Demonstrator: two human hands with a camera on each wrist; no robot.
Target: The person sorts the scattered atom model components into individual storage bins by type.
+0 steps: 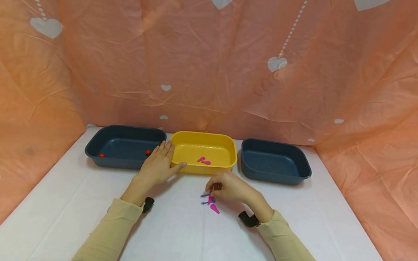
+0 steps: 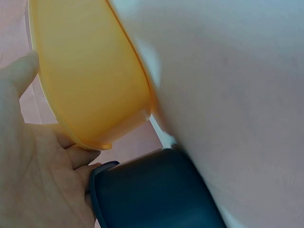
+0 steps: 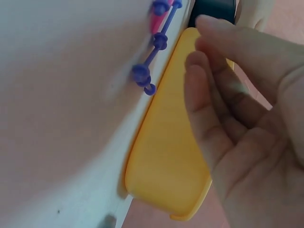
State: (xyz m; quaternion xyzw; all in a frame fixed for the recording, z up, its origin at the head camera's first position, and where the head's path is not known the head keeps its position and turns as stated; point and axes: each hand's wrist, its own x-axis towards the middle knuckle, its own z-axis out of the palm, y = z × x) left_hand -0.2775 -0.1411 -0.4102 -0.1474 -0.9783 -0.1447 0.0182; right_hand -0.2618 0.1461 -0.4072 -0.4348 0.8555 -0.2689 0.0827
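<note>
2 sleeves [image 1: 108, 231] were stretched forward. With fingers straight, the left hand [image 1: 156, 165] was rested against the yellow tray [image 1: 200, 169]; the right hand [image 1: 232, 187], fingers loosely bent, was held just over purple pieces [image 1: 203, 203] and pink pieces [image 1: 214, 208] laid on the desk [image 1: 175, 239].

No legible text, label or brand is showing. No readable number or sign is appearing.
</note>
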